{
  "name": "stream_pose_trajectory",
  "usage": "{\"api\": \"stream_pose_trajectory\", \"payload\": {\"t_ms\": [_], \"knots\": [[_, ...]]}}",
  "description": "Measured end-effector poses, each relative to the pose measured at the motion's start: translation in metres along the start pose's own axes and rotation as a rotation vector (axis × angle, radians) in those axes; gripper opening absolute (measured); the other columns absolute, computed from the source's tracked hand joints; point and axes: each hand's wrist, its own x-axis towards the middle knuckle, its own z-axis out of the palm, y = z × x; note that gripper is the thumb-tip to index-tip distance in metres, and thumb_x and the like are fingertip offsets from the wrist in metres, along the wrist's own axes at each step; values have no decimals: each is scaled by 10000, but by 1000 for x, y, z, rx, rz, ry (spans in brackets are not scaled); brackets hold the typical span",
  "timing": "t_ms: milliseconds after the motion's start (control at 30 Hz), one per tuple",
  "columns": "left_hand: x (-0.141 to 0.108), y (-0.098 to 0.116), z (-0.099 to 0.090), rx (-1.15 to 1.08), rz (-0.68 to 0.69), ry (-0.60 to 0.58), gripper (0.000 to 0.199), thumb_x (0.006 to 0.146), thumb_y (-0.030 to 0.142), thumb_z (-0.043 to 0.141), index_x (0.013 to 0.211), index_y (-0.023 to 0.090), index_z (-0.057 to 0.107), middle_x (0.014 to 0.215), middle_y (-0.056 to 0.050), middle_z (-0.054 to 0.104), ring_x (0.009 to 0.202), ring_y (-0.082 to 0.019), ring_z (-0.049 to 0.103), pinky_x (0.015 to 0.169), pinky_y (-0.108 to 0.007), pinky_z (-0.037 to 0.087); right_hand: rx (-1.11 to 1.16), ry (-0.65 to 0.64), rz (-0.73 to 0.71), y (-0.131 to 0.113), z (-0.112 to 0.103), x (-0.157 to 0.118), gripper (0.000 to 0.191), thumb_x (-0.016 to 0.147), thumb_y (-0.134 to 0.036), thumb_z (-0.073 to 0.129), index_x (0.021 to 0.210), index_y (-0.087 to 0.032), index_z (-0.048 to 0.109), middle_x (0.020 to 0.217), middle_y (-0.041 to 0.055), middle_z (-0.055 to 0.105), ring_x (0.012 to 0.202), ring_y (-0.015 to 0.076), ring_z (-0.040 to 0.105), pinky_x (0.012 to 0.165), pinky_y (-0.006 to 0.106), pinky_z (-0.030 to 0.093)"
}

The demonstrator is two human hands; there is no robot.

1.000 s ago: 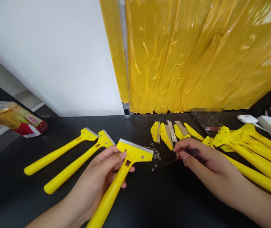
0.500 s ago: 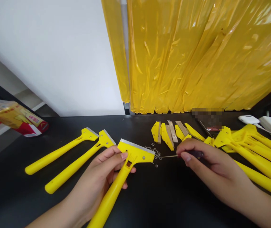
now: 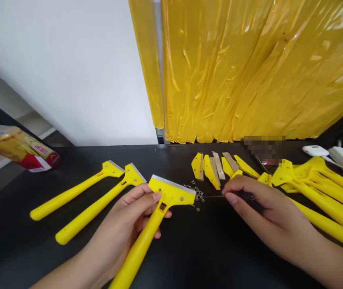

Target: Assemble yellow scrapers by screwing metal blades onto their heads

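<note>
My left hand (image 3: 138, 212) is closed around the head of a yellow scraper (image 3: 147, 237), thumb on top near an open screw hole. A metal blade runs along the scraper's far edge, and one screw sits at the right side of its head. In my right hand (image 3: 255, 204) is a screwdriver (image 3: 245, 195) with a dark handle, its thin shaft pointing left toward a scatter of small nuts and screws (image 3: 197, 192). The shaft's tip passes close to the scraper's right corner; whether they touch I cannot tell.
Two bladed yellow scrapers (image 3: 99, 206) lie on the black table (image 3: 183, 257) at left. Yellow cover plates (image 3: 210, 172) and blades (image 3: 218, 165) lie behind the small parts. More yellow handles (image 3: 318, 192) are piled at right. A drink bottle (image 3: 23, 146) lies far left.
Both hands keep their holds and have barely moved. The screwdriver's shaft now lies a little more level, and the view has shifted slightly.
</note>
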Motion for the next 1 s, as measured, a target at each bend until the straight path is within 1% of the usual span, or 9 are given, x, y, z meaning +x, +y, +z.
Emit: {"api": "stream_pose_trajectory", "payload": {"t_ms": [167, 267, 400, 567, 700, 833, 1000], "knots": [[0, -1, -1, -2, -4, 16, 217, 914, 353, 804, 941, 227, 630, 874, -30, 684, 851, -237, 751, 528, -242, 572, -28, 22, -23, -2, -2, -1, 97, 1073, -331, 575, 1122, -310, 655, 1040, 25, 740, 958, 240, 711, 801, 352, 549], [-1, -1, -2, 6, 2, 12, 213, 911, 356, 806, 936, 220, 643, 884, -35, 689, 848, -237, 748, 522, -244, 569, 11, 15, -3, -3, -1, -1, 94, 1072, -340, 580, 1113, -306, 657, 1031, 21, 734, 950, 230, 703, 808, 342, 544], [0, -1, -1, 10, 7, 2, 207, 919, 363, 799, 941, 218, 653, 887, -40, 703, 855, -233, 747, 533, -242, 575, 109, -24, 54, -4, 0, 2, 111, 1075, -359, 570, 1090, -302, 664, 991, -1, 719, 915, 195, 676, 827, 311, 527], [-1, 1, 0, 5, 3, 1, 213, 915, 361, 803, 954, 214, 653, 883, -52, 724, 838, -228, 748, 538, -237, 578, 207, -6, 159, -1, 2, 5, 164, 1065, -361, 546, 1053, -286, 691, 853, -7, 669, 788, 180, 625, 731, 288, 503], [-2, 1, 1, -7, -1, 6, 233, 886, 365, 828, 931, 207, 662, 884, -59, 723, 835, -236, 749, 528, -239, 577, 281, -10, 219, 4, 3, 7, 212, 1079, -410, 532, 1046, -281, 696, 777, -9, 612, 764, 185, 589, 691, 289, 479], [-2, 1, 1, -4, -2, 1, 217, 904, 366, 812, 940, 212, 663, 892, -52, 722, 836, -228, 747, 533, -234, 576, 264, 9, 219, 5, 2, 8, 256, 1079, -471, 542, 1010, -271, 686, 790, 0, 605, 773, 188, 576, 673, 292, 463], [-1, 0, 0, 5, -2, -5, 195, 919, 365, 795, 939, 221, 666, 885, -36, 702, 851, -226, 745, 538, -236, 582, 220, 26, 200, 2, 1, 7, 275, 1074, -500, 551, 978, -276, 679, 792, -7, 604, 758, 179, 571, 680, 289, 470]]}}
